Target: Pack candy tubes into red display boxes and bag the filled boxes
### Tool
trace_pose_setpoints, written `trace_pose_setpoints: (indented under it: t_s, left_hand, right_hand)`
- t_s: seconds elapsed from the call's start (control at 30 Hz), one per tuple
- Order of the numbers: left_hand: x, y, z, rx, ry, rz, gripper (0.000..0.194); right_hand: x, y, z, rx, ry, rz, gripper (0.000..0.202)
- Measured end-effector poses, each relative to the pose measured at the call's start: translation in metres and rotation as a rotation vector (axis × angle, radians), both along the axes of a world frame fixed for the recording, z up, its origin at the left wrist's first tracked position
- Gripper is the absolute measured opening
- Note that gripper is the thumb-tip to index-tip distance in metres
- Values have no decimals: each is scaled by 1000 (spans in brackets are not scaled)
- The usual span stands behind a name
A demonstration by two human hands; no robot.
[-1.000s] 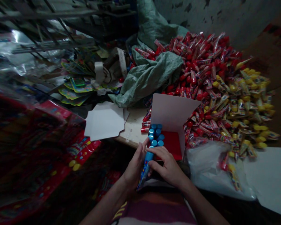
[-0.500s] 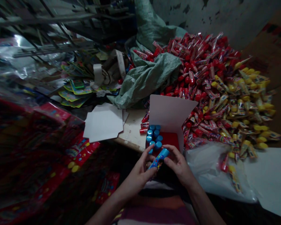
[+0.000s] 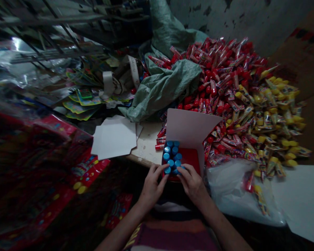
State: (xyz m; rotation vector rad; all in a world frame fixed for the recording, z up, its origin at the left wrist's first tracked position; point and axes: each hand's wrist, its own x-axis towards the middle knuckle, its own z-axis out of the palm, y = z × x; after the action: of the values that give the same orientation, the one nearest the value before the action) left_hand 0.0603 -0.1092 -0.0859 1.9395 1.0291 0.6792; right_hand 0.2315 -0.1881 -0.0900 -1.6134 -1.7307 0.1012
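Note:
An open box with a raised white lid (image 3: 189,126) stands in front of me. Several blue-capped tubes (image 3: 174,150) stand upright in its left part, and its red inside (image 3: 191,158) shows on the right. My left hand (image 3: 154,181) is at the box's near left corner, thumb and forefinger apart around a blue cap at the edge. My right hand (image 3: 192,181) reaches over the near edge, its fingertips closed on a blue-capped tube among the others; the tube's body is hidden.
Red-capped tubes (image 3: 219,62) and yellow-capped ones (image 3: 279,104) are heaped at the right. White card sheets (image 3: 115,137) lie left of the box. A green sack (image 3: 164,87) is behind it, a clear plastic bag (image 3: 227,184) at the right, red packages (image 3: 54,167) at the left.
The blue tube that was held tilted between both hands is now upright in the box with the others. My left hand has let go of it and moved left.

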Motion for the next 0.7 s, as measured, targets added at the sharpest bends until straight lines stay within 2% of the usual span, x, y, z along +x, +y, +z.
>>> trace_pose_setpoints:
  t_s: [0.17, 0.27, 0.33, 0.43, 0.5, 0.57, 0.63, 0.7]
  left_hand:
    - [0, -3, -10, -44, -41, 1, 31]
    - [-1, -2, -8, -82, -71, -6, 32]
    - [-2, -1, -6, -116, -93, 14, 31]
    - [-3, 5, -6, -198, -134, 85, 34]
    - [-2, 14, -13, -268, -168, 157, 39]
    - [2, 29, -28, -305, -181, 229, 43]
    - [8, 50, -46, -268, -167, 278, 45]
    - [16, 75, -64, -159, -110, 284, 50]
  right_hand:
    - [-7, 4, 11, -150, -110, 63, 30]
    - [-13, 6, 7, -196, -169, 51, 35]
    - [-16, 5, 1, -179, -116, 34, 37]
    - [-13, 0, -2, -179, 82, 6, 33]
    - [-6, -7, -2, -190, 171, -71, 34]
    - [5, -15, -7, -169, 196, -245, 40]
    - [18, -20, -21, -117, 181, -446, 46]
    - [30, -22, -42, -87, 156, -550, 52]
